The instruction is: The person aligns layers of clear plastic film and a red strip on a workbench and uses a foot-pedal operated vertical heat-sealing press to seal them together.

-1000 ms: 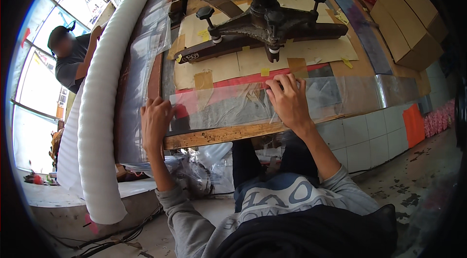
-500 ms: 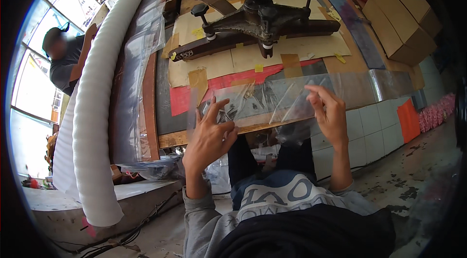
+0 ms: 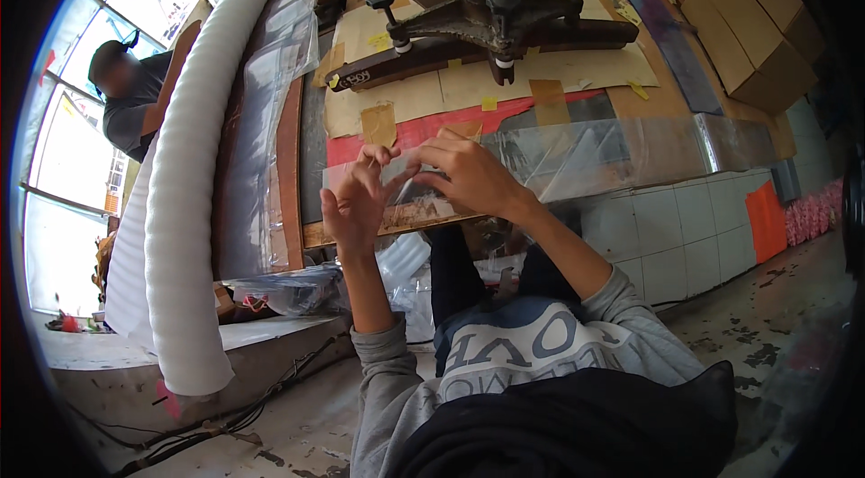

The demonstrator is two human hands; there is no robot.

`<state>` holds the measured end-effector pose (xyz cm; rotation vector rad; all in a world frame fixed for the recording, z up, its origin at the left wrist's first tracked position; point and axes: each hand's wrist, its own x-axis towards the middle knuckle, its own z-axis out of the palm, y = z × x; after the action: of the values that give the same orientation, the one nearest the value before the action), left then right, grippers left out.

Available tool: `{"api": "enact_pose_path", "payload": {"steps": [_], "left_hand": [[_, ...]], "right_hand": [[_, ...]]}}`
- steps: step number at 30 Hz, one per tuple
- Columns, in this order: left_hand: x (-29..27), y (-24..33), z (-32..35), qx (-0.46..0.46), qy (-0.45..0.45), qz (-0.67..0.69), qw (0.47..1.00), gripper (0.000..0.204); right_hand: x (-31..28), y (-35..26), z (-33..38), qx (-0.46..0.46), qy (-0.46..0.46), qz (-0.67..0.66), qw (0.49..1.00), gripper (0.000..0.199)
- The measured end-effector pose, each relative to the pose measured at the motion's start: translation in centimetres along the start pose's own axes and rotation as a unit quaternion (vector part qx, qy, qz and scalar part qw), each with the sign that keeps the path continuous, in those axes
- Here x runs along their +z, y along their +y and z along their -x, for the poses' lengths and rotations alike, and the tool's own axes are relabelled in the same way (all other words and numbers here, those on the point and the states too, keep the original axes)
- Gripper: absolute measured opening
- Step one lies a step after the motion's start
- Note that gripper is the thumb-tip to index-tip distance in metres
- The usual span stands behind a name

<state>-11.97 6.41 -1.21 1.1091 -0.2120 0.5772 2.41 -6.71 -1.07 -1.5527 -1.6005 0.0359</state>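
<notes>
Pinching a clear plastic bag (image 3: 541, 158) with both hands at the near edge of the bench (image 3: 360, 230).

Left hand (image 3: 356, 203): palm up, fingers spread, thumb and forefinger tips closed narrow on the film's left corner. Right hand (image 3: 468, 176): knuckles up, fingertips closed on the same film, just right of the left hand's pinch. The two grips almost touch, so the bag's mouth or edge looks to be worked between the fingertips, likely to separate the layers; can't confirm layers from this view.

Bag trails right of the grip, lying slack and flat on the bench top over red tape (image 3: 423, 128) and cardboard (image 3: 559, 72). Holding it low and close to the edge keeps most of the film supported by the bench.

Beyond the grip: a dark chair base (image 3: 491, 23) with stubby casters, lying on the cardboard, well apart from the hands. Left of the grip: more clear sheeting (image 3: 261, 127) draped over the bench end, then a long white foam roll (image 3: 189, 190). Far left, another person (image 3: 135, 100) by the windows, not involved. Right, far side: stacked boxes (image 3: 748, 36).
</notes>
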Motion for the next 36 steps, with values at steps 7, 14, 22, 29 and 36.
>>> {"api": "enact_pose_path", "payload": {"steps": [7, 14, 22, 29, 36], "left_hand": [[-1.0, -1.6, 0.3, -0.088, 0.069, -0.047, 0.993, 0.043], [-0.3, -1.6, 0.3, -0.094, 0.195, -0.015, 0.976, 0.014], [-0.8, -1.6, 0.5, -0.14, 0.195, -0.148, 0.96, 0.017], [1.0, -1.5, -0.1, -0.079, 0.031, -0.428, 0.9, 0.015], [4.2, -1.1, -0.5, -0.096, 0.008, -0.628, 0.772, 0.029]], "right_hand": [[-5.0, 0.1, 1.2, 0.052, -0.039, -0.04, 0.997, 0.025], [1.3, -0.9, -0.1, -0.022, -0.037, 0.074, 0.996, 0.057], [0.3, -1.6, -1.4, -0.015, 0.001, 0.034, 0.999, 0.034], [-10.3, 1.7, 5.5, 0.024, 0.134, -0.456, 0.88, 0.012], [-17.3, 5.4, 10.7, 0.086, 0.553, -0.477, 0.678, 0.012]]}}
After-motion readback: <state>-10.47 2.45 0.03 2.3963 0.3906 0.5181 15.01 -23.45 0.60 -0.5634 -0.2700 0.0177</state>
